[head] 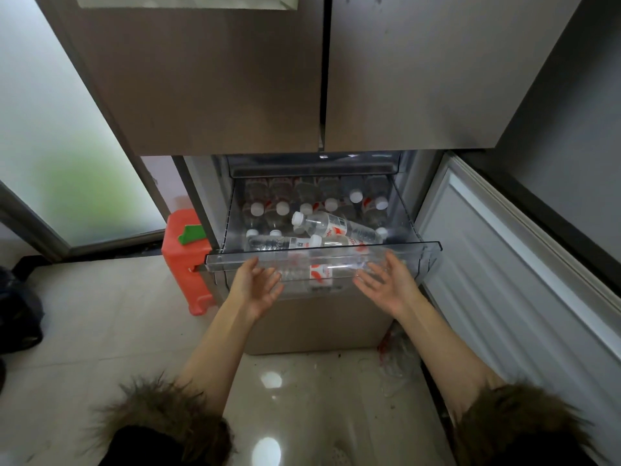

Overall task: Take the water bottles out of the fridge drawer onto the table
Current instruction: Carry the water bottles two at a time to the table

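The floor (100, 317) was pale glossy tile that caught two bright ceiling reflections, with small dark specks scattered near the base of the fridge. The fridge (235, 79) itself filled the upper middle of the view, its two brown upper doors shut. To the left of the fridge stood a frosted glass door (50, 129); to its right, a lower fridge door (524, 264) hung open, showing its white ribbed inner face.

Out of the fridge's lower opening projected a clear plastic drawer (426, 250), pulled forward. The water bottles (332, 227) all lay inside that drawer: a back row of about six white caps pointing forward, and in front of it at least three more bottles lying loosely crosswise, one tilted over the others. An exact total could not be counted through the plastic.

Left of the drawer, against the fridge's side, stood one red plastic stool (183, 264) with a green object (191, 234) lying on it. Far left of the fridge sat a dark bag (16, 307) on the floor. Below the drawer's right corner lay crumpled clear plastic wrapping (398, 354).

The left hand (257, 289) and right hand (386, 284) were both spread, palms turned inward, holding nothing, just in front of the drawer's front wall. Only that clear front wall stood between the hands and the bottles. Two fur-trimmed dark sleeves were pushed up the forearms.
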Action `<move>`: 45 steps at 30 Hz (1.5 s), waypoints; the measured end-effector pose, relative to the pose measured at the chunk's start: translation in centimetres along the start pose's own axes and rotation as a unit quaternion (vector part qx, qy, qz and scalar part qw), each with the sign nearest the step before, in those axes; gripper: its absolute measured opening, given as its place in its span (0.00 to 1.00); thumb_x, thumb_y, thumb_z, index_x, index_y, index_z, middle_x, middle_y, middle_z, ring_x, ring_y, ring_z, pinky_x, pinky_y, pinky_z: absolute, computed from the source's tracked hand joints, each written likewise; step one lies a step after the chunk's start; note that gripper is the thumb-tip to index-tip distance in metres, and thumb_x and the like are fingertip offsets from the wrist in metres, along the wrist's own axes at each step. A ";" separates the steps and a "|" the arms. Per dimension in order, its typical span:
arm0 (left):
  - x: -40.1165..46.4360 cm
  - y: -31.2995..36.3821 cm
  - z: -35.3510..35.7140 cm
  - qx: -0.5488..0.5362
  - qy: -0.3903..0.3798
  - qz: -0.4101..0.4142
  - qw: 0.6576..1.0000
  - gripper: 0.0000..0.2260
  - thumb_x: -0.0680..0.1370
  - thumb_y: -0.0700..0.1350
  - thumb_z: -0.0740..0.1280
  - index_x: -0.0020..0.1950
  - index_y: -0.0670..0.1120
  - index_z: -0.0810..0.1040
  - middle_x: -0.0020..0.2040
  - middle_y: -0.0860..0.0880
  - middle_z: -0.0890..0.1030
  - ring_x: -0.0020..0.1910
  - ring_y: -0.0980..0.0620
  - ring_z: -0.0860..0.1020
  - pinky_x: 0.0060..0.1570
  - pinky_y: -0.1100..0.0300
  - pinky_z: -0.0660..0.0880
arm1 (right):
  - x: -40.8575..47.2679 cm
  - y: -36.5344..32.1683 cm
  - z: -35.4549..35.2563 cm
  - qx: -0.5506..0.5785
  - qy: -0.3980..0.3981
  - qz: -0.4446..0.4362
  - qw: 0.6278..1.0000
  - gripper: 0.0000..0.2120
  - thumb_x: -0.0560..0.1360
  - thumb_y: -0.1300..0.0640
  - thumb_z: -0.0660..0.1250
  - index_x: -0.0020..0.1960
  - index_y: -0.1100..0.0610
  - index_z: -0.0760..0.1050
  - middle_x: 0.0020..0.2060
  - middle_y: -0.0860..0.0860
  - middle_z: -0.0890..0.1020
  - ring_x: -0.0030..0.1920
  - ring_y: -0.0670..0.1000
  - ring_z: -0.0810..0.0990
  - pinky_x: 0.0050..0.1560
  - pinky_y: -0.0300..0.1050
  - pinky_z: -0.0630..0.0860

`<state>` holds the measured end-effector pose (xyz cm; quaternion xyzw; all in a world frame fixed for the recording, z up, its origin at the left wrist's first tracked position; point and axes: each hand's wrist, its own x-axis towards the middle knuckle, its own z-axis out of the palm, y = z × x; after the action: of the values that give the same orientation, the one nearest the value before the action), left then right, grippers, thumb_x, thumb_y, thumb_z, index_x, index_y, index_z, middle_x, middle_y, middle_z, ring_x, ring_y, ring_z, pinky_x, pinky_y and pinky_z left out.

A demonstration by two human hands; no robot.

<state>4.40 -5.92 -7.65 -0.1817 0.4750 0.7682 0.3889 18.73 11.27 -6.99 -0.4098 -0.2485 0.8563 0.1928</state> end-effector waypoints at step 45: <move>7.0 7.1 7.7 0.530 0.009 0.299 0.793 0.17 0.76 0.39 0.65 0.65 0.40 0.73 0.60 0.42 0.78 0.60 0.46 0.76 0.59 0.56 0.70 | 6.4 -8.5 7.4 -0.750 -0.079 -0.230 0.615 0.15 0.77 0.53 0.63 0.62 0.54 0.75 0.61 0.51 0.78 0.59 0.49 0.76 0.60 0.45 0.71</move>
<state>-4.79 1.96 -4.27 0.1971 0.8420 0.4720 0.1713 10.10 19.55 -1.91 -0.2720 -0.9046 0.3279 -0.0109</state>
